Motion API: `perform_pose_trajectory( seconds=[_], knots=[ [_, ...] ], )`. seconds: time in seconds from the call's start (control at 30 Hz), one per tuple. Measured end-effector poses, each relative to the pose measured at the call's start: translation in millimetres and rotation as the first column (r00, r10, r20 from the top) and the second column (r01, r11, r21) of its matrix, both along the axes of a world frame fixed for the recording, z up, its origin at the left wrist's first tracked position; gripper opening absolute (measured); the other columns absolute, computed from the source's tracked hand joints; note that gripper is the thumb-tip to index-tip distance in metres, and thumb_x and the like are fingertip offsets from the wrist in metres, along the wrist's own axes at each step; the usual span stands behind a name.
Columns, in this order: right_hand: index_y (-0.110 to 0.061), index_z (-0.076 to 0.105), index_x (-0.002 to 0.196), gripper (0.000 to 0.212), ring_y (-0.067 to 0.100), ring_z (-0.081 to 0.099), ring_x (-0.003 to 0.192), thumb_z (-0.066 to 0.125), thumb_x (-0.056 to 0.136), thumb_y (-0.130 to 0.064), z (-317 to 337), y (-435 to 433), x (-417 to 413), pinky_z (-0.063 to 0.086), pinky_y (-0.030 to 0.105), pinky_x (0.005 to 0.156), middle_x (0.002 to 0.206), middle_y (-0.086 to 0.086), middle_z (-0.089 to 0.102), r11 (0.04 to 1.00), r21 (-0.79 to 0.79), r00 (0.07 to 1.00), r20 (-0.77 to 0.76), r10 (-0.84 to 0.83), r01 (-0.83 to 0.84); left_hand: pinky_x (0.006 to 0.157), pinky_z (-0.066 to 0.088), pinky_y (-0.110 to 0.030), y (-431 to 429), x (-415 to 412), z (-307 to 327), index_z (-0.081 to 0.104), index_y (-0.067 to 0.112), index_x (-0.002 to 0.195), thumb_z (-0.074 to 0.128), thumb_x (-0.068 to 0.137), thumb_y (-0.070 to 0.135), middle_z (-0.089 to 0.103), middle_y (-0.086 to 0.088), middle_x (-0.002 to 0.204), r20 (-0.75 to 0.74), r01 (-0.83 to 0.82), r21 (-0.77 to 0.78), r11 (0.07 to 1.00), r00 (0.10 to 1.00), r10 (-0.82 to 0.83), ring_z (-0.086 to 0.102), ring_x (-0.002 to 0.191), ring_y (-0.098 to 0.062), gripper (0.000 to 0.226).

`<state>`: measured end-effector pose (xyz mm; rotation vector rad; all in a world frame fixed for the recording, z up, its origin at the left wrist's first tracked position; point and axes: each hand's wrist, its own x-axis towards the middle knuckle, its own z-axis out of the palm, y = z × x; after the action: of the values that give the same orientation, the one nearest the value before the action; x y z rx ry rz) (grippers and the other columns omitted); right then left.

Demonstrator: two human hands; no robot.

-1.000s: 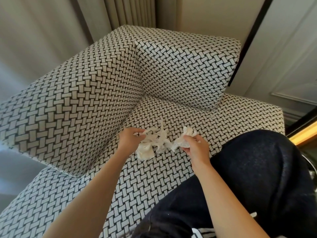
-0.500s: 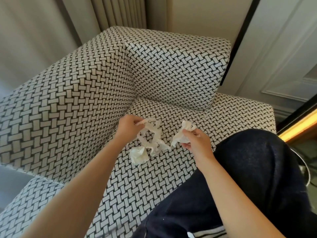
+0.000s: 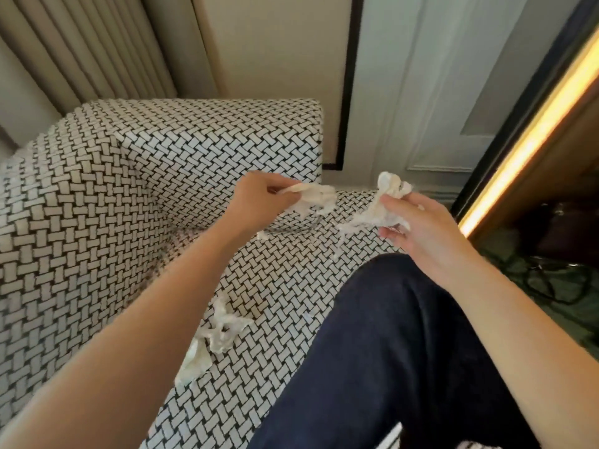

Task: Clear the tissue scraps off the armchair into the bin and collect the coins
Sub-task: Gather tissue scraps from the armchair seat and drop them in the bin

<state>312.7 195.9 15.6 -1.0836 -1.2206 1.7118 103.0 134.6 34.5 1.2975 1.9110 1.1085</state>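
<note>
- Left hand (image 3: 259,202) pinches a torn tissue strip (image 3: 319,197); right hand (image 3: 418,228) curls round a tissue wad (image 3: 389,191).
- Risk: thin trailing ends may tear and drop onto the armchair seat (image 3: 275,280).

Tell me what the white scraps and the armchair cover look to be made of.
The scraps look like thin tissue paper, matte white: they crumple, tear into ragged strips and hang limp from the left hand and right hand. The armchair cover is probably upholstery fabric, matte, in a black-and-white basketweave pattern; woven or printed, I cannot tell.
</note>
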Motion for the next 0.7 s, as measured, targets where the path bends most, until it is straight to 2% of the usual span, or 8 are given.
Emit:
perform_pose_trajectory(
  seconds=[0.1, 0.2, 0.27, 0.33, 0.43, 0.5, 0.57, 0.7],
  knots=[
    [-0.018, 0.063, 0.099, 0.010, 0.011, 0.062, 0.098, 0.059, 0.090, -0.015, 2.5, 18.1, 43.7, 0.052, 0.019, 0.071, 0.102, -0.003, 0.066, 0.994, -0.007, 0.993, 0.023, -0.112, 0.112, 0.046, 0.035, -0.007, 41.2, 37.0, 3.4, 0.068, 0.014, 0.107, 0.063, 0.086, 0.012, 0.063, 0.013, 0.065, 0.033, 0.098, 0.024, 0.995, 0.995, -0.099, 0.046, 0.046, 0.004, 0.022],
    [-0.020, 0.062, 0.092, 0.003, 0.014, 0.062, 0.101, 0.061, 0.089, -0.019, -8.8, 39.0, 92.7, 0.050, 0.026, 0.081, 0.104, -0.001, 0.066, 0.965, -0.081, 0.969, 0.015, -0.248, 0.248, 0.059, 0.045, -0.009, 87.0, 85.3, -2.2, 0.068, 0.018, 0.109, 0.063, 0.087, 0.015, 0.067, 0.007, 0.085, 0.021, 0.218, -0.007, 0.976, 0.976, -0.218, 0.057, 0.069, 0.001, 0.023],
    [-0.020, 0.060, 0.085, 0.004, 0.016, 0.061, 0.103, 0.062, 0.089, -0.018, -21.2, 51.5, 120.4, 0.049, 0.031, 0.091, 0.104, 0.000, 0.064, 0.937, -0.116, 0.944, 0.017, -0.330, 0.329, 0.063, 0.046, -0.012, 114.5, 116.9, -12.3, 0.068, 0.021, 0.110, 0.063, 0.087, 0.018, 0.068, 0.006, 0.092, 0.004, 0.293, -0.050, 0.955, 0.956, -0.293, 0.057, 0.074, -0.002, 0.023],
    [-0.019, 0.060, 0.091, 0.004, 0.017, 0.060, 0.106, 0.062, 0.088, -0.017, -38.1, 66.1, 150.7, 0.047, 0.034, 0.097, 0.110, 0.001, 0.063, 0.905, -0.152, 0.917, 0.034, -0.396, 0.397, 0.064, 0.044, -0.015, 142.5, 152.9, -28.1, 0.067, 0.019, 0.111, 0.062, 0.088, 0.018, 0.067, 0.005, 0.096, 0.032, 0.361, -0.095, 0.928, 0.932, -0.360, 0.056, 0.076, -0.002, 0.024],
    [-0.015, 0.057, 0.113, 0.026, 0.020, 0.056, 0.112, 0.062, 0.088, -0.019, -67.7, 83.8, 186.7, 0.048, 0.031, 0.091, 0.124, 0.006, 0.057, 0.874, -0.196, 0.896, 0.075, -0.439, 0.444, 0.060, 0.043, -0.014, 173.1, 200.7, -55.3, 0.067, 0.016, 0.111, 0.061, 0.088, 0.015, 0.066, 0.004, 0.098, 0.090, 0.441, -0.151, 0.885, 0.897, -0.432, 0.056, 0.077, -0.001, 0.023],
    [-0.014, 0.057, 0.115, 0.027, 0.021, 0.057, 0.113, 0.060, 0.089, -0.021, -87.8, 93.3, 204.1, 0.048, 0.030, 0.088, 0.124, 0.007, 0.058, 0.861, -0.215, 0.887, 0.107, -0.449, 0.462, 0.069, 0.049, -0.017, 189.8, 227.7, -76.1, 0.068, 0.015, 0.109, 0.061, 0.088, 0.016, 0.068, 0.002, 0.098, 0.114, 0.467, -0.180, 0.866, 0.884, -0.453, 0.060, 0.084, -0.007, 0.022],
    [-0.013, 0.056, 0.123, 0.033, 0.021, 0.056, 0.113, 0.058, 0.091, -0.021, -110.5, 101.4, 215.4, 0.048, 0.030, 0.087, 0.122, 0.006, 0.060, 0.842, -0.245, 0.877, 0.131, -0.462, 0.481, 0.082, 0.051, -0.027, 202.6, 248.1, -96.1, 0.069, 0.015, 0.106, 0.061, 0.088, 0.016, 0.068, 0.000, 0.096, 0.110, 0.479, -0.220, 0.850, 0.878, -0.466, 0.061, 0.089, -0.012, 0.020],
    [-0.014, 0.058, 0.121, 0.030, 0.018, 0.060, 0.101, 0.057, 0.092, -0.021, -156.4, 118.3, 229.9, 0.047, 0.028, 0.076, 0.111, 0.004, 0.065, 0.778, -0.339, 0.848, 0.171, -0.502, 0.529, 0.085, 0.046, -0.025, 221.1, 273.8, -137.9, 0.068, 0.016, 0.110, 0.061, 0.087, 0.015, 0.067, 0.000, 0.105, 0.113, 0.479, -0.334, 0.812, 0.876, -0.470, 0.059, 0.100, -0.013, 0.024]
  ],
)
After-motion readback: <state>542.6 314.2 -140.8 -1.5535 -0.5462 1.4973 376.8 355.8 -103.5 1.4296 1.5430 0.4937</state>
